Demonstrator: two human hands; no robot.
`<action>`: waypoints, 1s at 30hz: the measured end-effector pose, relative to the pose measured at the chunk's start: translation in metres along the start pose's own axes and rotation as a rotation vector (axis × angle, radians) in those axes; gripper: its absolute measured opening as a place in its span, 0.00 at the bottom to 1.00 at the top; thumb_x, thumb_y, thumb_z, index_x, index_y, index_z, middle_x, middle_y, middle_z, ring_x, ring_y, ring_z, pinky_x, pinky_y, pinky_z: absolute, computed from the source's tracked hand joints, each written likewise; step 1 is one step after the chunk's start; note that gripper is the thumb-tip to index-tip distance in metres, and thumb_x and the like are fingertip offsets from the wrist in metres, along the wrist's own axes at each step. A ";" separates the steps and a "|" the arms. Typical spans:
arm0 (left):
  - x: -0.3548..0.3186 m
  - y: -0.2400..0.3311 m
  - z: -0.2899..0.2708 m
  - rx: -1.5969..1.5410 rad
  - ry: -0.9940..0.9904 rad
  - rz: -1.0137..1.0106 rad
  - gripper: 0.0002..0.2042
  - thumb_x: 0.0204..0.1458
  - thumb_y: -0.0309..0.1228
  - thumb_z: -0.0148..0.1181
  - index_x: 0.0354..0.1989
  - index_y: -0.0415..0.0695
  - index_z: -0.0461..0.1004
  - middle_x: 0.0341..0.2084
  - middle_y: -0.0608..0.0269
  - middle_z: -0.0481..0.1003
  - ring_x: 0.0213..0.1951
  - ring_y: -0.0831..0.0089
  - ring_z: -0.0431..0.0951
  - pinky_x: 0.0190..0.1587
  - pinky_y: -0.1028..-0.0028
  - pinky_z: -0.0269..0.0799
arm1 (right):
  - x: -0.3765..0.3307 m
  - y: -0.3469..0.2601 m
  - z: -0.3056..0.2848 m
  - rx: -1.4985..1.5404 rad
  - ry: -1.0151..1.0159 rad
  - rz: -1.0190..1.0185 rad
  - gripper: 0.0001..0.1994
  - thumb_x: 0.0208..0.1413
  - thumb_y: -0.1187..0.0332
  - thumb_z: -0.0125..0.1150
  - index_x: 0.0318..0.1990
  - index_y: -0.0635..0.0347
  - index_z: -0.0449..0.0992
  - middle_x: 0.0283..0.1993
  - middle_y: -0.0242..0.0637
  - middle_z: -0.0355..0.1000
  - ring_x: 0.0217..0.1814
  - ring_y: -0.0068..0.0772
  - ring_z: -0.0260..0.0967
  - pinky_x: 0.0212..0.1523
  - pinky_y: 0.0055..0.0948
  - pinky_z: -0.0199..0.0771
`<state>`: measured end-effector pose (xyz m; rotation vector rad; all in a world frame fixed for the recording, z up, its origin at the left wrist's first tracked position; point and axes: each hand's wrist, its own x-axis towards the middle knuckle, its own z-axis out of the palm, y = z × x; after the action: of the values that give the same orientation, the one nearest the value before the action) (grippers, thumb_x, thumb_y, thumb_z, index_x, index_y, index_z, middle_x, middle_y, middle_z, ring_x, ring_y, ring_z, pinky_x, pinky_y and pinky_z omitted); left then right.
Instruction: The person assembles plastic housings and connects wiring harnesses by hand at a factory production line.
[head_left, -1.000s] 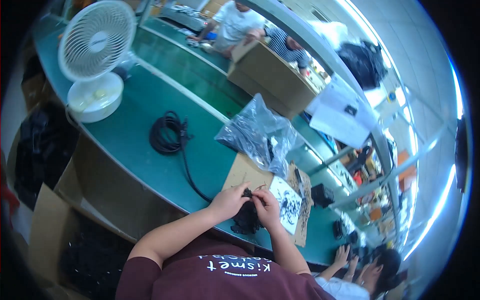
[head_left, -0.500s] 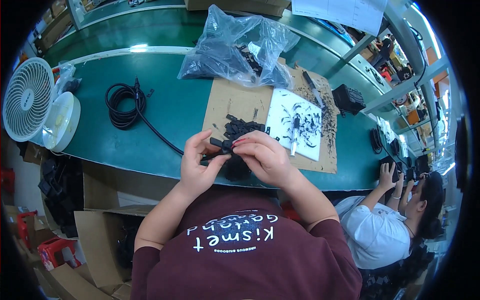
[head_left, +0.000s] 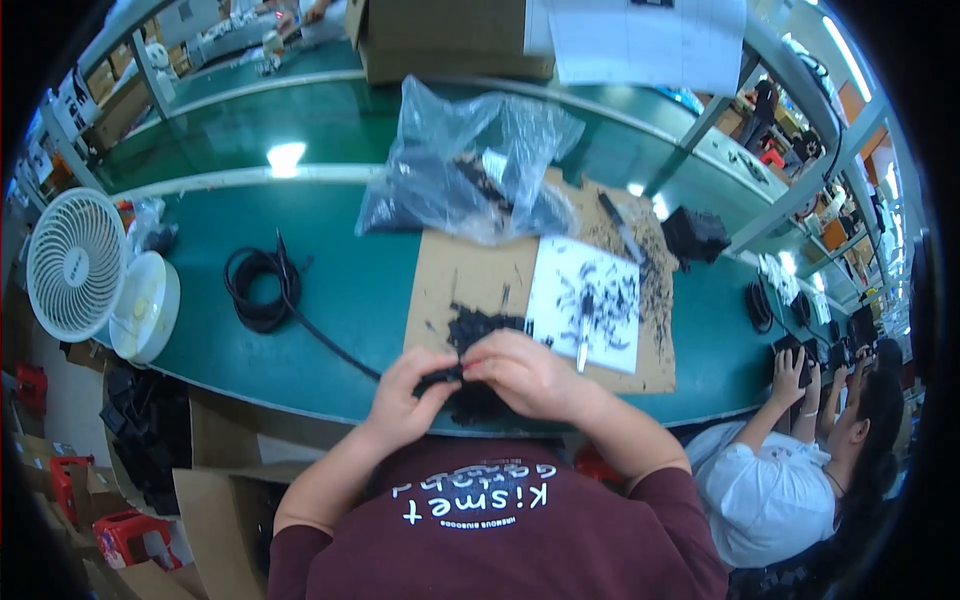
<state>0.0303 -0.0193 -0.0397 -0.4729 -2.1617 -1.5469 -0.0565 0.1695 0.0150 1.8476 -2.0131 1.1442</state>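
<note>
My left hand (head_left: 403, 398) is closed on the end of a black cable, near the table's front edge. That cable (head_left: 335, 348) runs left across the green table to a loose coil (head_left: 236, 290). Fingers of my right hand (head_left: 528, 378) pinch at a small black part (head_left: 440, 378) on the cable end, and a bit of red shows at their tips. Both hands nearly touch, so the part is mostly hidden and its kind is unclear. Just beyond them lies a heap of small black pieces (head_left: 480, 325) on a cardboard sheet (head_left: 432, 275).
A white board (head_left: 612, 350) with black scraps holds a slim white-handled tool (head_left: 582, 352). Behind it are a black-handled knife (head_left: 622, 230), a clear plastic bag (head_left: 440, 165) and a black block (head_left: 697, 235). A white fan (head_left: 78, 265) stands left; a co-worker (head_left: 770, 490) sits right.
The view has tilted, so the table and hands appear lower. My fingers have drawn in around the small black part, which showed more plainly before.
</note>
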 end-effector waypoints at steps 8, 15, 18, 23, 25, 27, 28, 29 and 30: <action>0.025 -0.006 -0.001 -0.094 -0.120 -0.143 0.12 0.46 0.23 0.63 0.40 0.42 0.71 0.32 0.57 0.71 0.34 0.63 0.73 0.37 0.71 0.68 | -0.002 0.011 -0.003 0.075 0.073 0.173 0.09 0.45 0.81 0.62 0.35 0.66 0.73 0.39 0.45 0.73 0.38 0.43 0.73 0.37 0.32 0.75; 0.044 -0.018 0.008 -0.211 -0.087 -0.210 0.13 0.47 0.22 0.63 0.41 0.43 0.71 0.31 0.62 0.71 0.34 0.71 0.74 0.35 0.75 0.69 | 0.005 0.030 -0.012 0.032 0.004 0.190 0.09 0.46 0.79 0.61 0.37 0.65 0.73 0.40 0.45 0.72 0.40 0.44 0.72 0.40 0.33 0.74; 0.046 -0.019 0.004 -0.175 -0.137 -0.215 0.12 0.49 0.25 0.61 0.43 0.43 0.72 0.33 0.60 0.71 0.38 0.65 0.73 0.41 0.72 0.69 | 0.010 0.035 -0.015 0.033 -0.034 0.234 0.09 0.46 0.79 0.61 0.37 0.65 0.74 0.40 0.44 0.72 0.39 0.44 0.72 0.40 0.33 0.74; 0.033 -0.031 0.007 -0.359 0.025 -0.351 0.12 0.48 0.24 0.62 0.42 0.43 0.72 0.33 0.60 0.71 0.38 0.65 0.74 0.40 0.72 0.69 | 0.040 0.038 -0.042 0.211 -0.093 0.192 0.05 0.47 0.75 0.62 0.32 0.63 0.75 0.34 0.40 0.72 0.35 0.38 0.72 0.51 0.44 0.68; 0.032 -0.034 0.009 -0.460 0.074 -0.466 0.12 0.47 0.23 0.63 0.42 0.43 0.72 0.33 0.60 0.71 0.37 0.65 0.74 0.39 0.72 0.68 | 0.052 0.046 -0.066 0.525 -0.007 0.158 0.05 0.49 0.70 0.61 0.26 0.61 0.75 0.28 0.36 0.71 0.31 0.33 0.70 0.61 0.58 0.55; 0.032 -0.034 0.005 -0.299 0.028 -0.368 0.11 0.48 0.23 0.63 0.41 0.43 0.72 0.32 0.60 0.71 0.36 0.66 0.74 0.38 0.73 0.69 | 0.088 0.036 -0.080 1.002 0.205 0.207 0.21 0.59 0.54 0.50 0.19 0.59 0.68 0.23 0.32 0.67 0.22 0.29 0.63 0.61 0.64 0.52; 0.033 -0.034 0.004 -0.303 0.024 -0.374 0.11 0.48 0.23 0.63 0.41 0.43 0.72 0.32 0.60 0.71 0.36 0.66 0.74 0.38 0.73 0.69 | 0.102 0.032 -0.090 1.255 0.194 0.186 0.28 0.61 0.45 0.42 0.17 0.58 0.65 0.20 0.30 0.62 0.19 0.27 0.59 0.59 0.67 0.52; 0.035 -0.032 0.002 -0.286 0.019 -0.357 0.11 0.48 0.23 0.63 0.41 0.43 0.72 0.32 0.60 0.71 0.36 0.67 0.74 0.38 0.73 0.68 | 0.115 0.027 -0.099 1.441 0.116 0.099 0.31 0.62 0.42 0.36 0.17 0.57 0.66 0.20 0.31 0.61 0.18 0.29 0.57 0.57 0.70 0.52; 0.039 -0.030 0.002 -0.273 -0.011 -0.332 0.11 0.48 0.23 0.63 0.41 0.43 0.73 0.31 0.60 0.71 0.35 0.67 0.74 0.37 0.74 0.68 | 0.122 0.012 -0.105 1.505 0.096 -0.016 0.31 0.62 0.42 0.35 0.18 0.57 0.66 0.20 0.32 0.61 0.19 0.30 0.57 0.56 0.71 0.52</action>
<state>-0.0185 -0.0257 -0.0432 -0.2102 -2.1256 -2.0377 -0.1303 0.1409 0.1554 2.0227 -0.8960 3.0990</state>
